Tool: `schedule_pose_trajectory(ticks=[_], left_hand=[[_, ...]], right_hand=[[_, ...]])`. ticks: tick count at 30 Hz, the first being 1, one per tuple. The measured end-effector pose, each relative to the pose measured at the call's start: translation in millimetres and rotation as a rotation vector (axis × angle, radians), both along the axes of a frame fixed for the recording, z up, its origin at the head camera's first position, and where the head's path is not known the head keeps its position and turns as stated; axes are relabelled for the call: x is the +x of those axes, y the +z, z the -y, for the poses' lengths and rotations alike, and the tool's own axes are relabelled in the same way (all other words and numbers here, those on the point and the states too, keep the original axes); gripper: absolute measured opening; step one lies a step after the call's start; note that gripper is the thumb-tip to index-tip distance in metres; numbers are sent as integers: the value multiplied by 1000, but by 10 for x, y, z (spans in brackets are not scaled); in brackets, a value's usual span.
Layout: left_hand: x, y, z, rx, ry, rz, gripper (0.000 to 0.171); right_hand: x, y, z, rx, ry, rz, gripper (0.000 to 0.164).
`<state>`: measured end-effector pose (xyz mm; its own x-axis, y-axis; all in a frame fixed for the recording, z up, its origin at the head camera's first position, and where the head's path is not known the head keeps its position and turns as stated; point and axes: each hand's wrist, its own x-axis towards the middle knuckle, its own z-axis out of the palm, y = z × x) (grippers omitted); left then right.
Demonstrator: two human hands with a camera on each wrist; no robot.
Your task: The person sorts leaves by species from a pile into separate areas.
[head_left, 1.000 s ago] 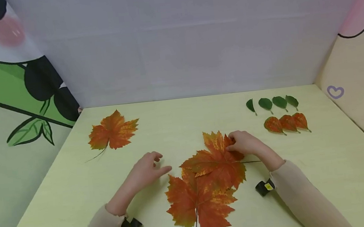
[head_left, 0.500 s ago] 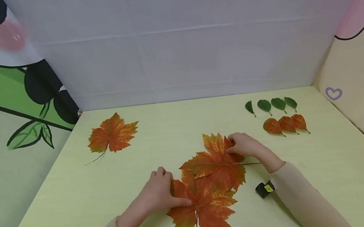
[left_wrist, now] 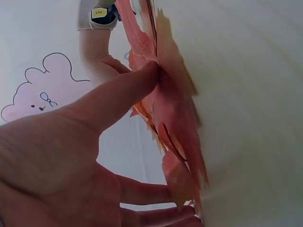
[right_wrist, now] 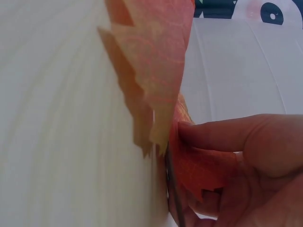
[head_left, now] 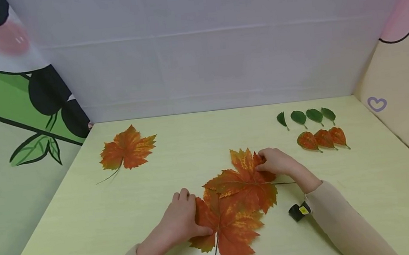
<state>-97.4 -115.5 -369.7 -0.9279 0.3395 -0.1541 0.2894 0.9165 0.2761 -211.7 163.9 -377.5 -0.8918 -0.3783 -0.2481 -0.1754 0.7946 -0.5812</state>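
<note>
Two large orange-red maple leaves overlap at the front middle of the table in the head view. My left hand (head_left: 179, 218) pinches the left side of the lower maple leaf (head_left: 240, 236), thumb on its face near the stem. In the left wrist view, the thumb (left_wrist: 128, 92) presses on the leaf while the fingers reach its edge. My right hand (head_left: 278, 162) pinches the right edge of the upper maple leaf (head_left: 245, 183), whose stem points right. The right wrist view shows the thumb (right_wrist: 213, 136) against this red leaf (right_wrist: 201, 165), with fingers partly hidden behind it.
Another maple leaf (head_left: 128, 149) lies at the back left. At the back right, several small green leaves (head_left: 298, 117) form a row above three small orange-red leaves (head_left: 324, 138). A pale wall (head_left: 213, 68) rises along the back edge of the table (head_left: 69, 225).
My left hand has come down and right onto the lower maple leaf and taken hold of it. That leaf has turned slightly, its stem end shifting left. My right hand keeps its place.
</note>
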Motion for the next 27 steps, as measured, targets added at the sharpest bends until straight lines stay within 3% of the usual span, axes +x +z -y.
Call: schedule_pose_trajectory(ticks=[11, 20, 27], left_hand=[[-132, 54, 92, 158, 46, 101, 52], [-214, 42, 126, 217, 75, 106, 43], [-269, -10, 185, 261, 39, 222, 42]], right_hand=[[0, 0, 5, -1, 1, 1, 31], [-3, 13, -12, -10, -2, -4, 31], [-10, 67, -63, -21, -13, -1, 28]])
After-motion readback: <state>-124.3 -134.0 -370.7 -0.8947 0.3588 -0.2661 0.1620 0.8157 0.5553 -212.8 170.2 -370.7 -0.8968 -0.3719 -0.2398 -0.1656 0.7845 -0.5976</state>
